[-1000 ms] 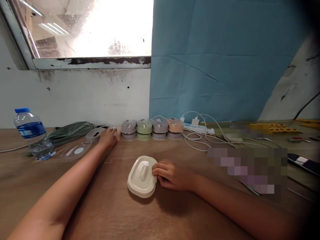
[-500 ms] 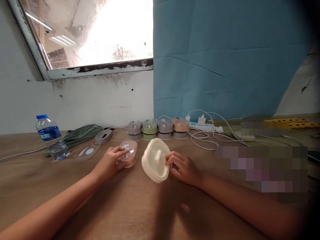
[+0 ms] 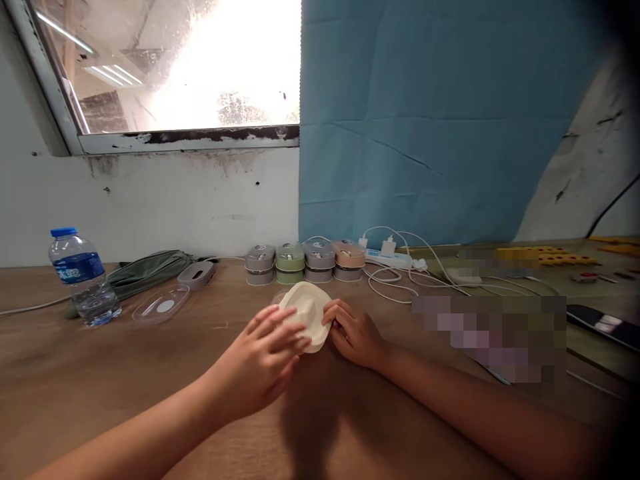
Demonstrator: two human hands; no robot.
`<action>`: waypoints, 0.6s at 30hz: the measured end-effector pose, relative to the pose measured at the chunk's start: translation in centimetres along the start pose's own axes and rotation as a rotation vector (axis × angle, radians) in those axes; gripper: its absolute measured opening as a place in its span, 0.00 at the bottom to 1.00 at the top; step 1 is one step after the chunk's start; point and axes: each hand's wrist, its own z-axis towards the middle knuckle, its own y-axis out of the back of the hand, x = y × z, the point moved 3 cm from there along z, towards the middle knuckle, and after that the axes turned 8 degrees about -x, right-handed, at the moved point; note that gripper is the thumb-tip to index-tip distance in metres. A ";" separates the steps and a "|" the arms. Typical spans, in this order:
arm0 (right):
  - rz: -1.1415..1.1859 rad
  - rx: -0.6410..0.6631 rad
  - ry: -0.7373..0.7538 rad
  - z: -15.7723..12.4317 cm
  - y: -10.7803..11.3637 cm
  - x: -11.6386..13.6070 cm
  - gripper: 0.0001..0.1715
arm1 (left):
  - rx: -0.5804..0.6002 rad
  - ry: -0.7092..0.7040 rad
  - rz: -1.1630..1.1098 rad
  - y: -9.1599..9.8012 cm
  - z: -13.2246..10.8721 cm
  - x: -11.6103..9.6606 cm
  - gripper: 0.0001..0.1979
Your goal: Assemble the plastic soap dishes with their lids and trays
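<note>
A shallow cream plastic box (image 3: 319, 319) with rounded corners is held tilted above the wooden table, its hollow side with a central ridge facing me. My right hand (image 3: 353, 333) pinches its right edge between thumb and curled fingers. In front of the box's left part is my left hand (image 3: 273, 353), its fingers stretched out and slightly apart; whether they touch it I cannot tell. Behind the cream box, a sliver of clear plastic (image 3: 278, 300) shows, and the pink lidded box is mostly hidden there.
Several two-tier boxes in grey, green and peach, such as the green box (image 3: 290, 262), line the back. Left are a water bottle (image 3: 80, 273), a clear lid (image 3: 150, 308), a grey slotted piece (image 3: 196, 274) and dark green cloth (image 3: 150, 270). A power strip (image 3: 395, 259) trails white cables right.
My left hand has left the pink box and moved right, over the cream box's left side. The cream box has turned and now covers the pink one. The view has shifted slightly right.
</note>
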 end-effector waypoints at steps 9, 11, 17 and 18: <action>0.022 -0.016 0.084 0.1 0.0 1.6 0.14 | 0.149 -0.124 0.292 -0.3 -0.2 -1.6 0.12; -0.025 0.002 0.093 0.2 -0.1 1.7 0.21 | 0.134 -0.058 0.254 0.6 -0.6 -0.6 0.13; -0.119 0.143 0.179 0.2 -0.6 1.5 0.34 | 0.164 0.371 0.142 2.3 -3.3 7.0 0.15; -0.122 0.166 0.196 0.2 -0.7 1.5 0.33 | 0.213 0.413 0.162 2.0 -3.9 8.5 0.14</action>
